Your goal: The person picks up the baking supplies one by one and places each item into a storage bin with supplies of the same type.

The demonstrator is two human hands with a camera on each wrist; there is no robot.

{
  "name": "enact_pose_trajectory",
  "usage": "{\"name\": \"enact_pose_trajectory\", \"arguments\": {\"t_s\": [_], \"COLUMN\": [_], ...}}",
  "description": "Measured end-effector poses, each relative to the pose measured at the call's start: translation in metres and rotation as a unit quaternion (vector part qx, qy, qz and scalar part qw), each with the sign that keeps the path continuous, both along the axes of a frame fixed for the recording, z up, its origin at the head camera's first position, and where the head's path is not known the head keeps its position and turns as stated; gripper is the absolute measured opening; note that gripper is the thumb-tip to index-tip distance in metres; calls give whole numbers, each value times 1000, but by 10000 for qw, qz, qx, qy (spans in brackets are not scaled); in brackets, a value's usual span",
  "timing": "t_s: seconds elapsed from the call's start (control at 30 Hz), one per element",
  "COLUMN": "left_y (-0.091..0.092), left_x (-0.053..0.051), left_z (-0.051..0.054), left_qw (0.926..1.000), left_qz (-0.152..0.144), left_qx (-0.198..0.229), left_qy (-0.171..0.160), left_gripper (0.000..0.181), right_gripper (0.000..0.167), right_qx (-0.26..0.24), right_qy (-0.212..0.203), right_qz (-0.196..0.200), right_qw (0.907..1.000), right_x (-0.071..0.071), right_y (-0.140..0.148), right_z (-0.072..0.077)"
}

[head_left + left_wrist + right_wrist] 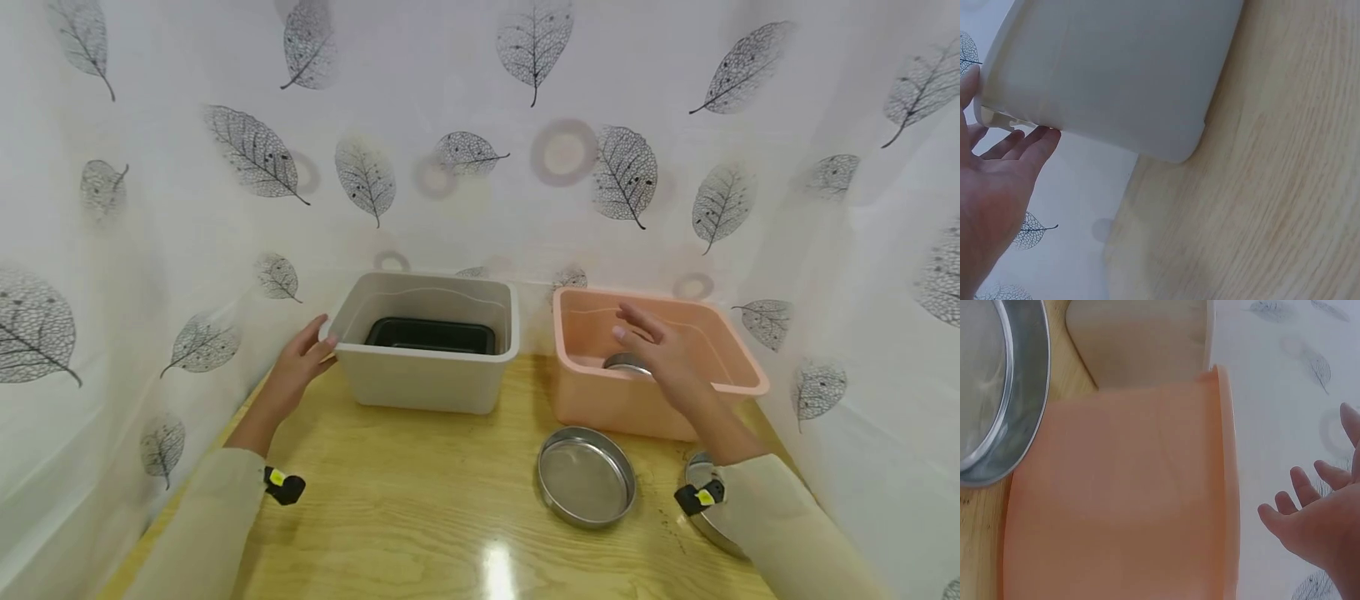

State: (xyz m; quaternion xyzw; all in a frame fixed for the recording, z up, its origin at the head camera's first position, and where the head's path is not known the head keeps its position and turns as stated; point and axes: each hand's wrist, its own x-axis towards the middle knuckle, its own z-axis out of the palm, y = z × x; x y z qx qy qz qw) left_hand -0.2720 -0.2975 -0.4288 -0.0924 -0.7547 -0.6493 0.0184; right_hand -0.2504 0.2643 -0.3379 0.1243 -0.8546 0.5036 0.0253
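At the left end of the pale grey plastic bin [420, 379], my left hand [296, 362] touches the outside near the rim, thumb toward the front and fingers along the end wall. A dark rectangular pan [431, 335] lies in that bin. My right hand [660, 354] hovers over the orange plastic bin [615, 408], fingers loosely spread, holding nothing. Inside the orange bin a round metal pan [626, 362] shows partly behind the hand. In the right wrist view the right hand [1322, 519] is apart from the bin's rim.
A shallow round metal pan [585, 479] sits on the wooden table [397, 492] before the orange bin. Another round pan [701, 471] is partly hidden under my right forearm. A white leaf-print curtain [465, 100] hangs behind and along both sides.
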Motion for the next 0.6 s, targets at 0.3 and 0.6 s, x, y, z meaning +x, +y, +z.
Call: {"name": "enact_pose_trajectory", "arguments": {"t_s": [0.3,0.6], "left_y": [-1,9], "left_x": [23,60], "left_z": [-9,-31], "left_qw": [9986,9993], "left_qz": [-50,-171], "left_qx": [166,73], "left_qy": [501,331], "left_gripper": [69,68], "right_gripper": [66,61], "right_qx": [-76,277], "right_qy": [-15,127], "right_qz": [-284,-1174], "right_qw": [9996,9926], "right_x": [11,25], "right_y": [45,96], "right_z": [-1,-2]}}
